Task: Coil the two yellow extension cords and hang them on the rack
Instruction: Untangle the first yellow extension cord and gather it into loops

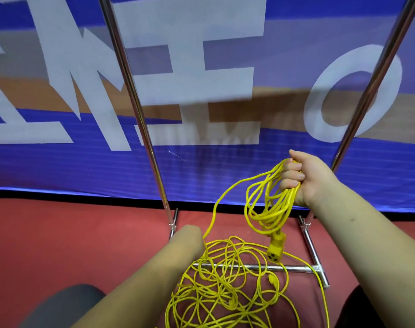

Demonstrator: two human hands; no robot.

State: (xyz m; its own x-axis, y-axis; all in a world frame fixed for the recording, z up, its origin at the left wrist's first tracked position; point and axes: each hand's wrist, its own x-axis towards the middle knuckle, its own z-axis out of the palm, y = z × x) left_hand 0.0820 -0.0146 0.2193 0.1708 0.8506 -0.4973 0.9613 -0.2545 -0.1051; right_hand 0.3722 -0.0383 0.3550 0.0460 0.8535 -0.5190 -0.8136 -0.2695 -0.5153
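My right hand (303,176) grips a bunch of coiled loops of a yellow extension cord (268,209), held up in front of the blue banner. The cord's socket end (276,248) dangles below the loops. One strand runs from the coil down to my left hand (190,240), which is low near the floor and seen from behind; its fingers are hidden, so its hold on the strand is unclear. A tangled pile of yellow cord (225,287) lies on the red floor over the rack's base bar (249,267).
The chrome rack's left upright (135,102) and right upright (372,91) rise on either side of my hands, with floor feet (314,252) at the right. A blue banner with white letters (201,91) stands just behind. My knees show at the bottom corners.
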